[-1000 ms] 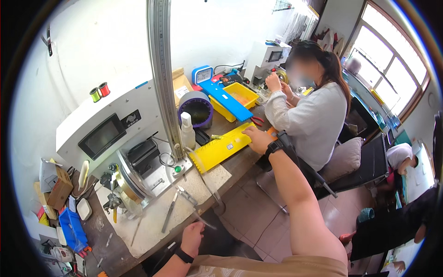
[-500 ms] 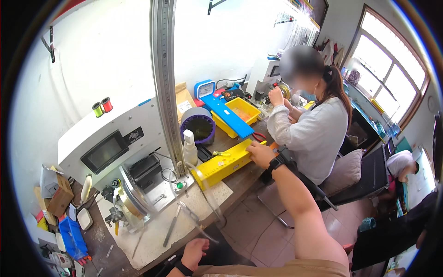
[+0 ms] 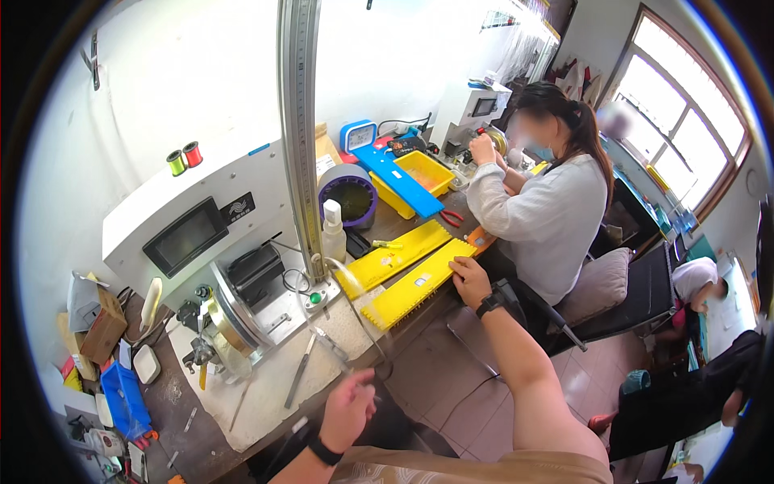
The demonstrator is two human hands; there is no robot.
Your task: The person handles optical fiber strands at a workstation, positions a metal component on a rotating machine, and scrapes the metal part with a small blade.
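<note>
My right hand [image 3: 470, 281] is closed on the right end of a long yellow board [image 3: 419, 284] with toothed edges and a small pale label. The board hangs over the table's front edge, tilted up to the right. Just behind it, a second yellow board [image 3: 395, 260] lies on the table with a small yellow-green tool [image 3: 388, 244] on top. My left hand [image 3: 349, 410] is raised in front of the table, its slightly blurred fingers apart and nothing visible in them. Nearest to it on the pale mat are tweezers [image 3: 331, 347] and a dark slim tool [image 3: 300, 372].
A white machine [image 3: 266, 181] with a screen and metal wheel stands left of a tall ruled post [image 3: 300, 129]. Behind the boards are a spray bottle [image 3: 333, 230], a purple-rimmed tub [image 3: 376, 206] and a yellow bin [image 3: 446, 179]. A co-worker [image 3: 548, 218] sits at right.
The front yellow board has come away from the one behind it, toward me, in my right hand. My left hand has risen and moved slightly right.
</note>
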